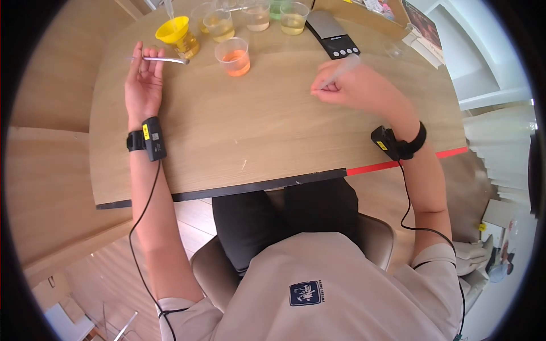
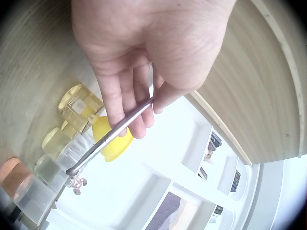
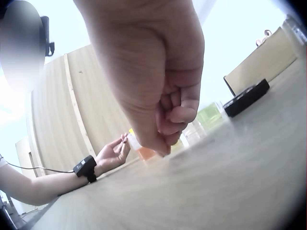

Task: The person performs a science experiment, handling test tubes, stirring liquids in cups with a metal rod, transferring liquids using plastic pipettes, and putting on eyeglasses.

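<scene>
In the head view the left hand (image 1: 143, 88) pinches a thin metal rod-like tool (image 1: 165, 59), palm up, beside a yellow funnel (image 1: 172, 29). The left wrist view shows the tool (image 2: 100, 143) between the thumb and fingers of that hand (image 2: 158, 48), its small rounded end pointing away. The right hand (image 1: 364, 85), fingers curled, grips a slim translucent white item (image 1: 343, 69), blurred, above the table. In the right wrist view this hand (image 3: 148, 72) hides the item. A clear cup of orange liquid (image 1: 234, 61) stands between the hands.
The funnel stands at a beaker of yellow liquid (image 2: 79, 103). Several cups of pale liquid, one being a yellowish cup (image 1: 293, 23), line the table's far side. A black scale (image 1: 336, 44) lies beyond the right hand, near a cardboard box (image 1: 364, 17).
</scene>
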Motion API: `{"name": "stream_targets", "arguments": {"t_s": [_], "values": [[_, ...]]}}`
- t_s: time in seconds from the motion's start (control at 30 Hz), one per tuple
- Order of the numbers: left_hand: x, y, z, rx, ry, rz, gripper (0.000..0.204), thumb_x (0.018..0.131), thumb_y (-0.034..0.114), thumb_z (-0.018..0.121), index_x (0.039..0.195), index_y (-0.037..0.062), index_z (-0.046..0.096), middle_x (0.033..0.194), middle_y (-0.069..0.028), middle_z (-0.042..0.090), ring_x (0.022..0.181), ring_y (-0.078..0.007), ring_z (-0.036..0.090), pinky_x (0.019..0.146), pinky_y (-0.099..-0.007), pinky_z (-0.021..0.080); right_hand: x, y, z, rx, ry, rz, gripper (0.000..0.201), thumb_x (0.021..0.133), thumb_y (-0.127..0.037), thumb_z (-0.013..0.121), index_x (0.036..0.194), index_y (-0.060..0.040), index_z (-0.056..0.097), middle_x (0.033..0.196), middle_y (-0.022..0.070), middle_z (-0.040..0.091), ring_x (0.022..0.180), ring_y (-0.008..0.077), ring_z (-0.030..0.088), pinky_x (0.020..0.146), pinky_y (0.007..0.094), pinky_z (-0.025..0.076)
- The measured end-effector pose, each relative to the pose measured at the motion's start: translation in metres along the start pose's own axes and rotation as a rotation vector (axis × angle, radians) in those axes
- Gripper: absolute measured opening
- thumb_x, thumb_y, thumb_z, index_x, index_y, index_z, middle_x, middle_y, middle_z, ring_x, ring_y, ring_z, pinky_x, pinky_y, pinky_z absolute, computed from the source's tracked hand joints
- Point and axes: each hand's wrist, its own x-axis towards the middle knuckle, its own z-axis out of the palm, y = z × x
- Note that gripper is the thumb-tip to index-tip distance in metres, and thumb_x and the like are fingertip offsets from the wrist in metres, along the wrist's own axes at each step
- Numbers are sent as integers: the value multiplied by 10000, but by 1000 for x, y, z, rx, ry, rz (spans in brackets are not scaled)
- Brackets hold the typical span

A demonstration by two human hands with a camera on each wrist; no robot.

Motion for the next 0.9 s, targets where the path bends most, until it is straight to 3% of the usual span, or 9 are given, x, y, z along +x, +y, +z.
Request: {"name": "stream_targets", "arguments": {"t_s": [0.07,0.17,0.27,0.37,0.57,0.7,0.8,0.87,0.9], "values": [[-3,1,4,51,3,5,416,1034,124,556,1391,-54,435,1053,-114,591,1070,-223,618,1113,-421,499,0,-2,3,102,41,-57,165,838,-116,663,758,-4,573,668,106,546,628,268,544,586,361,434],[-7,1,7,206,8,10,478,1044,180,552,1431,-60,405,1111,-101,582,1111,-229,600,1109,-435,498,14,4,22,134,72,-218,197,830,-111,661,739,19,544,649,132,535,613,271,544,588,381,439],[-12,2,8,324,10,4,488,1039,175,563,1436,-64,409,1140,-103,580,1122,-228,594,1094,-432,510,5,-7,5,247,55,-74,109,865,-116,698,862,-7,699,752,73,614,659,209,581,602,305,472],[-24,7,10,444,38,-4,475,1026,158,592,1412,-70,437,1152,-117,620,1112,-244,631,1059,-415,529,7,3,7,91,40,-135,121,891,-127,696,879,-7,704,760,64,619,670,186,581,609,301,474],[-40,0,11,939,105,66,591,946,151,721,1412,-66,428,1081,-121,690,1013,-208,688,932,-310,547,-81,-6,-10,445,398,-12,160,909,-198,691,899,-38,691,811,75,653,705,198,607,632,328,486],[-39,0,8,1345,155,123,653,926,187,751,1418,-79,415,1082,-130,693,1000,-201,686,901,-292,537,-129,-28,-1,403,323,119,119,919,-149,691,906,-30,697,807,65,658,734,179,632,631,309,491],[-35,1,-12,1422,115,202,645,913,231,767,1398,-61,458,1105,-162,680,1015,-211,667,908,-316,522,-144,-47,28,391,336,24,134,893,-189,674,893,-62,716,818,117,693,768,313,678,686,404,532],[-47,5,-7,2028,216,338,505,945,244,724,1335,-23,545,1145,-166,665,1065,-233,640,940,-343,504,-155,-65,36,319,180,-31,185,885,-234,687,836,-58,719,782,121,687,754,325,677,672,413,531],[-59,8,1,2033,211,343,505,945,244,724,1335,-23,545,1145,-166,665,1065,-233,640,940,-343,504,-159,-72,39,362,93,-57,211,882,-254,693,810,-56,712,759,122,684,734,327,677,663,418,531]]}}
